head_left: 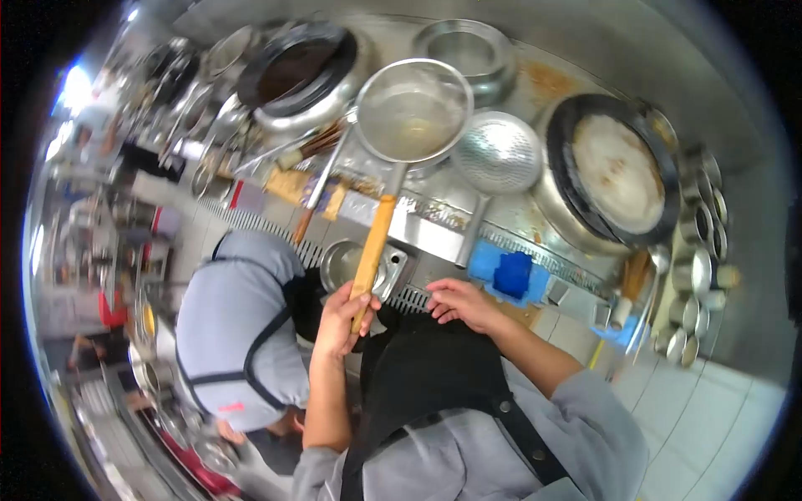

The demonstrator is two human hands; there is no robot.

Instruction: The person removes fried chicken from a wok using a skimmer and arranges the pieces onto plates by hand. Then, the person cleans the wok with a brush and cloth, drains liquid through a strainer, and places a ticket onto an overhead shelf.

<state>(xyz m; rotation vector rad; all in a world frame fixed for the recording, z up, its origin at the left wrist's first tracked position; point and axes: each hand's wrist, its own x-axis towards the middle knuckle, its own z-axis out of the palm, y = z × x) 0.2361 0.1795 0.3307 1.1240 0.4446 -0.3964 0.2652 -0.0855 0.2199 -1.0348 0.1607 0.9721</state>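
My left hand (338,321) is closed around the long wooden handle of a round mesh strainer (413,108). The strainer extends away from me, its metal-rimmed bowl held over the stove between two woks. Beside my apron, my right hand (461,306) has loosely bent fingers and holds nothing. Near the strainer's right side lies a perforated skimmer (499,154) with a tubular metal handle. A metal pot (468,58) stands behind the strainer. Below the strainer, a small metal pan (338,265) shows beyond my left hand.
A wok (618,175) of pale, cloudy liquid sits at right; another wok (296,71) with dark liquid stands at left. Blue cloths (511,274) lie on the stove's front edge. Metal cups (695,221) line the right side. A co-worker (238,326) bends close on my left.
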